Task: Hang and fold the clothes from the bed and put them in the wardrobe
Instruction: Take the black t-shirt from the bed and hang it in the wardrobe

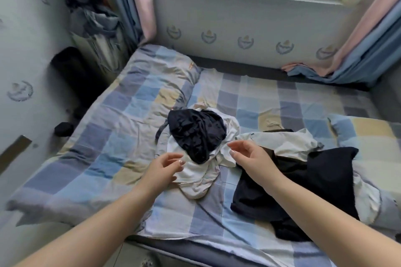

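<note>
A crumpled dark navy garment (196, 133) lies on top of a white garment (198, 176) in the middle of the checked bed (104, 149). To the right, a black garment (303, 182) overlaps a pale grey-white one (282, 143). My left hand (162, 169) hovers just left of the white garment, fingers apart and holding nothing. My right hand (249, 155) hovers between the two piles, above the black garment's edge, also with its fingers apart and nothing in it.
A checked quilt (152, 76) is bunched at the bed's far left and a pillow (368, 136) lies at the right. A cluttered laundry bin (97, 34) stands in the left corner. Curtains (358, 50) drape onto the far right of the bed under the window.
</note>
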Demonstrator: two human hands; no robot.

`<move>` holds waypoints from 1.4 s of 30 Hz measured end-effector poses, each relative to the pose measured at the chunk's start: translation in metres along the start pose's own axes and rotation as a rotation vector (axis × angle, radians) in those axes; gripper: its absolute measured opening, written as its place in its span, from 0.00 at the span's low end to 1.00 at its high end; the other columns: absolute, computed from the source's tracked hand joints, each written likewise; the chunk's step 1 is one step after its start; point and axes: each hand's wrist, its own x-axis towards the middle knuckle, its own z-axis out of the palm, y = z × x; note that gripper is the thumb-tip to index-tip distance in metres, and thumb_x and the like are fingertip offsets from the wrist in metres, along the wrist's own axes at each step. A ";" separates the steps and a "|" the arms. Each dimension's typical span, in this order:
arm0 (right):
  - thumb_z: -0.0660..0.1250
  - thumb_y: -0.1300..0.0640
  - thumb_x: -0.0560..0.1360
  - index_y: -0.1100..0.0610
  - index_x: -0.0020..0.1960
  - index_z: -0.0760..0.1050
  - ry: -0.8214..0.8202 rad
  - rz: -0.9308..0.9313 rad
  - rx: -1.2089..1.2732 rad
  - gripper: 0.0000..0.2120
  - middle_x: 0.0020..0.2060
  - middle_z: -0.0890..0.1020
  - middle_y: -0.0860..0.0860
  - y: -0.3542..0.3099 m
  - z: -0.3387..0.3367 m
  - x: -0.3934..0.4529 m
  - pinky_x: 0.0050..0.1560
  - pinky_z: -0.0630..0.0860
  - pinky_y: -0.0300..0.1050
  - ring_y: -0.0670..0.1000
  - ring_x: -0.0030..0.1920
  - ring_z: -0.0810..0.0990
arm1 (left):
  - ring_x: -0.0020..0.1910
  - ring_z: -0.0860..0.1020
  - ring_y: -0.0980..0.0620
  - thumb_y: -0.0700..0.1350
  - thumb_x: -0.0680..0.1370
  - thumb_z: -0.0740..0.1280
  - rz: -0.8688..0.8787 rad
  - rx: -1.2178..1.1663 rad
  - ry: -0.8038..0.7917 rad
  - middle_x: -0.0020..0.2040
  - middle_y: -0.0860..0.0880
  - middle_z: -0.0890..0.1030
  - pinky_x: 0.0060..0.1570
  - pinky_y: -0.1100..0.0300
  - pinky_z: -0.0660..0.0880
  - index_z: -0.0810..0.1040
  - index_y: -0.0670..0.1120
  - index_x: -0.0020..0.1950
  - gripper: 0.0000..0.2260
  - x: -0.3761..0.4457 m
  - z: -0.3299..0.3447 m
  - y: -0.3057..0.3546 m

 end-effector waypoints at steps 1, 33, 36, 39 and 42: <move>0.67 0.57 0.76 0.44 0.49 0.78 0.005 0.007 -0.004 0.08 0.47 0.82 0.43 -0.002 0.005 0.009 0.44 0.73 0.31 0.37 0.45 0.80 | 0.48 0.81 0.54 0.44 0.78 0.67 -0.016 -0.016 0.002 0.48 0.51 0.83 0.39 0.63 0.73 0.79 0.50 0.52 0.04 0.008 -0.008 -0.003; 0.65 0.51 0.76 0.47 0.69 0.71 0.108 0.404 -0.301 0.21 0.75 0.58 0.53 0.356 0.182 0.296 0.68 0.58 0.40 0.50 0.75 0.58 | 0.54 0.73 0.55 0.42 0.80 0.63 -0.015 0.328 -0.335 0.59 0.49 0.73 0.53 0.64 0.70 0.75 0.57 0.63 0.15 0.396 0.019 -0.254; 0.64 0.50 0.77 0.47 0.71 0.68 0.076 0.421 -0.333 0.22 0.76 0.59 0.53 0.372 0.187 0.311 0.70 0.59 0.43 0.50 0.75 0.59 | 0.74 0.60 0.53 0.45 0.80 0.64 0.014 0.481 -0.350 0.76 0.49 0.57 0.70 0.58 0.60 0.69 0.57 0.71 0.20 0.413 0.037 -0.266; 0.63 0.51 0.78 0.50 0.67 0.73 0.104 0.395 -0.296 0.18 0.58 0.76 0.47 0.376 0.192 0.318 0.50 0.67 0.35 0.44 0.54 0.74 | 0.74 0.61 0.50 0.47 0.79 0.65 -0.098 0.498 -0.352 0.78 0.48 0.54 0.70 0.51 0.65 0.62 0.54 0.75 0.25 0.419 0.048 -0.269; 0.67 0.55 0.75 0.50 0.53 0.79 0.336 0.301 -0.117 0.07 0.43 0.79 0.42 0.364 0.193 0.319 0.43 0.68 0.33 0.41 0.45 0.76 | 0.70 0.68 0.49 0.48 0.78 0.66 -0.177 0.385 -0.257 0.74 0.47 0.65 0.66 0.50 0.70 0.64 0.50 0.74 0.25 0.421 0.052 -0.264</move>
